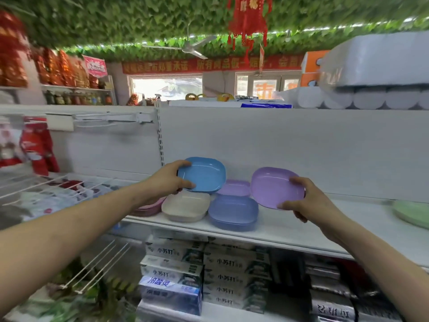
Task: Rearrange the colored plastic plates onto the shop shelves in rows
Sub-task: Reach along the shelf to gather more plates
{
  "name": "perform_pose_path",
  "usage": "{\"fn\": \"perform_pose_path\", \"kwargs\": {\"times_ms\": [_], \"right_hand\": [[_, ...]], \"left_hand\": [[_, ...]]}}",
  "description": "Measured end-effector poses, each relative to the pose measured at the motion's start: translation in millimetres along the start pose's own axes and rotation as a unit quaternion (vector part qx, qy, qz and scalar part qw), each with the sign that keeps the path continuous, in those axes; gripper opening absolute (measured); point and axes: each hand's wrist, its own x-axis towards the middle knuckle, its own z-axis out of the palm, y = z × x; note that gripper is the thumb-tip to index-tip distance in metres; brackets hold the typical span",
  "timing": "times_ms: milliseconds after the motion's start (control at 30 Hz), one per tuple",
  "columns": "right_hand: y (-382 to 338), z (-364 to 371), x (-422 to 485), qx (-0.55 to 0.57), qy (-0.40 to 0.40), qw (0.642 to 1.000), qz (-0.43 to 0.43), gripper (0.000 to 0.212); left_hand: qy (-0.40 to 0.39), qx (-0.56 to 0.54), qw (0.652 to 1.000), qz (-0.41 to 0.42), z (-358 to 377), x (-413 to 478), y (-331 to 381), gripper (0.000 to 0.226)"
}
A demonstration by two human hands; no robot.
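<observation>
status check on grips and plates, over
Left grip holds blue plate; right grip holds purple plate, both raised. Beige plates, periwinkle plates rest on shelf. Nothing blocking.

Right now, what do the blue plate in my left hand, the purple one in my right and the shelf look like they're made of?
The blue plate: likely plastic, soft sheen; pale highlights run along its inner rim. The purple plate: the same moulded look, thin rounded rim, slight gloss. The shelf: probably white painted metal, matte; the slotted upright beside it hints so.
</observation>
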Motion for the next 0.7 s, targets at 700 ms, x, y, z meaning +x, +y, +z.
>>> {"fn": "perform_pose_path", "kwargs": {"times_ms": [700], "right_hand": [[-63.4,131.6,16.7,-0.016,0.053,0.998,0.032,0.075]], "left_hand": [[-0.026,-0.028,0.999,-0.016,-115.9,24.5,-132.5,0.069]]}}
